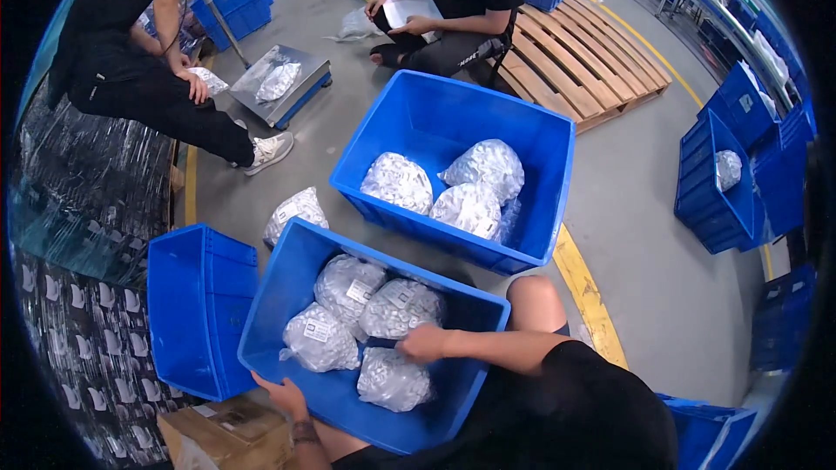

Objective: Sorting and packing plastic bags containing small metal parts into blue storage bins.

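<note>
A blue plastic bin (475,313) is tilted toward me in front of my body. In it lie several clear bags of small white parts, among them a labelled bag (320,337) on the left and a bag (394,379) nearest me. My left hand (286,396) grips the bin's near left rim. Reaching in from the right, my right hand (422,344) is closed between the upper right bag (402,308) and the nearest one. Something dark shows at its fingertips, too hidden to name.
Beyond stands a larger blue bin (557,183) with three bags. Another blue bin (178,313) is at the left, and a bag (296,211) lies on the floor. Two seated people are farther off, near a platform scale (300,96) and a wooden pallet (579,61). A cardboard box (231,431) sits nearby.
</note>
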`<state>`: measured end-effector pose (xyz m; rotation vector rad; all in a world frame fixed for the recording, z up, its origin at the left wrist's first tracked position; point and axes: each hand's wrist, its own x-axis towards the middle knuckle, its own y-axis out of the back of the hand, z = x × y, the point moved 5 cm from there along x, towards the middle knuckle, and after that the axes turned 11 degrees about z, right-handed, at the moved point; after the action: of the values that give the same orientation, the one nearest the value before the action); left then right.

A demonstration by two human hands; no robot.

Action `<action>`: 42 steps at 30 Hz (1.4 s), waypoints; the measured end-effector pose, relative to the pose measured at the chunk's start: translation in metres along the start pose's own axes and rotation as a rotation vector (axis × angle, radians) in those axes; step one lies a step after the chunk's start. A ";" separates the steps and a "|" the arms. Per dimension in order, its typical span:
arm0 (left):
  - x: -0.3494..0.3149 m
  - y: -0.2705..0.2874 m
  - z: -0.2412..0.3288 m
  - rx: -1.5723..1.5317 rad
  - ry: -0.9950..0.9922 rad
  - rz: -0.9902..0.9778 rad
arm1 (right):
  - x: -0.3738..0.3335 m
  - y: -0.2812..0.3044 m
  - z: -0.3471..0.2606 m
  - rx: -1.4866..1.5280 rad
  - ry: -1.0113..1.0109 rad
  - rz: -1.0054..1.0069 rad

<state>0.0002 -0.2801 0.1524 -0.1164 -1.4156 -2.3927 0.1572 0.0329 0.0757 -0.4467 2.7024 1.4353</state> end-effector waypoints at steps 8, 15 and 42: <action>-0.002 0.005 0.006 0.075 0.024 0.003 | 0.004 0.015 -0.002 0.134 0.040 -0.030; -0.002 0.003 -0.001 0.128 0.046 -0.010 | 0.007 0.018 0.000 0.171 -0.033 -0.061; 0.003 0.001 -0.009 0.262 0.071 -0.011 | 0.012 0.009 0.000 0.159 0.005 -0.046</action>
<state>-0.0010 -0.2889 0.1496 0.0422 -1.6828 -2.1726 0.1435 0.0350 0.0806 -0.4986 2.7632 1.1985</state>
